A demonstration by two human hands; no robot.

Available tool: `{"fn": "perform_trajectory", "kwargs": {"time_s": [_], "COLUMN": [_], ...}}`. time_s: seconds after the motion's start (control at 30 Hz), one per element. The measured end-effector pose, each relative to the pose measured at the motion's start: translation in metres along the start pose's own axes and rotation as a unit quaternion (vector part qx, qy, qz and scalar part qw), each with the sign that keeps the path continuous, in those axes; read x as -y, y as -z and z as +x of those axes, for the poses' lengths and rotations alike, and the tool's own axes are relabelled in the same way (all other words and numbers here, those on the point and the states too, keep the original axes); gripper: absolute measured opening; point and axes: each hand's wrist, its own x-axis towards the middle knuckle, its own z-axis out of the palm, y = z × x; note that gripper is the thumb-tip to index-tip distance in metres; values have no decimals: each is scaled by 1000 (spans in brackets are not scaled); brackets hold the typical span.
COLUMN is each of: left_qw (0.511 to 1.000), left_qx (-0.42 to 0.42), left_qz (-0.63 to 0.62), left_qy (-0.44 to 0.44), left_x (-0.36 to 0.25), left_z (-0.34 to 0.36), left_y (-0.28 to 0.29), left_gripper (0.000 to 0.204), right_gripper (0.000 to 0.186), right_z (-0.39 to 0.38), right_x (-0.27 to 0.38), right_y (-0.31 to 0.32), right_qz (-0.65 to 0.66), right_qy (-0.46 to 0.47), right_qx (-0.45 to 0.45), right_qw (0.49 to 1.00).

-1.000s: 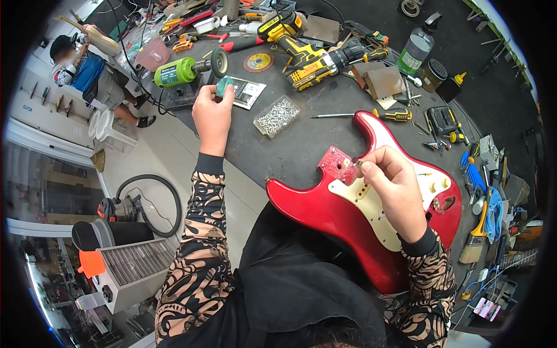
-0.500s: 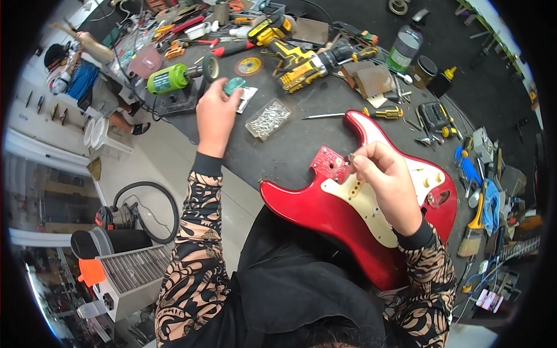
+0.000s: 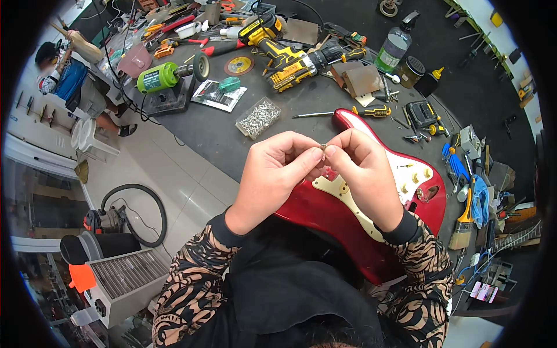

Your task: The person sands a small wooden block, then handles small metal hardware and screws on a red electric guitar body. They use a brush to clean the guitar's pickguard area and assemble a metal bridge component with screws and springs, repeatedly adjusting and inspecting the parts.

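My left hand and my right hand meet fingertip to fingertip, both pinching a small round metal part too small to name for certain. Just beneath them lies a red electric guitar body with a cream pickguard, resting partly on the workbench and partly over my lap. My hands cover most of its neck pocket. Beyond the left hand is a clear box of screws. A crumpled teal piece rests on a silver packet farther back.
A screwdriver lies behind the guitar body. Farther back on the bench are a yellow cordless drill, a green rotary tool and a spray bottle. A paintbrush lies at the right. Another person stands at far left.
My left hand has let go of the teal piece, left on the packet, and come back toward me to join my right hand at the small metal part.
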Motion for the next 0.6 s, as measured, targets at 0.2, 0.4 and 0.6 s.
{"fn": "perform_trajectory", "kwargs": {"time_s": [0.2,0.4,0.6], "left_qw": [999,964,951], "left_qx": [-33,-235,-294], "left_qz": [-38,-87,-46], "left_qy": [1,-88,-79], "left_x": [10,14,30], "left_z": [5,61,97], "left_y": [17,148,210], "left_gripper": [13,16,17], "right_gripper": [16,15,12], "right_z": [4,-15,-22], "right_x": [1,1,-14], "right_y": [-5,17,22], "right_qz": [-6,-81,-44], "right_qy": [-11,-24,-42], "right_qx": [8,55,55], "right_qw": [1000,995,997]}}
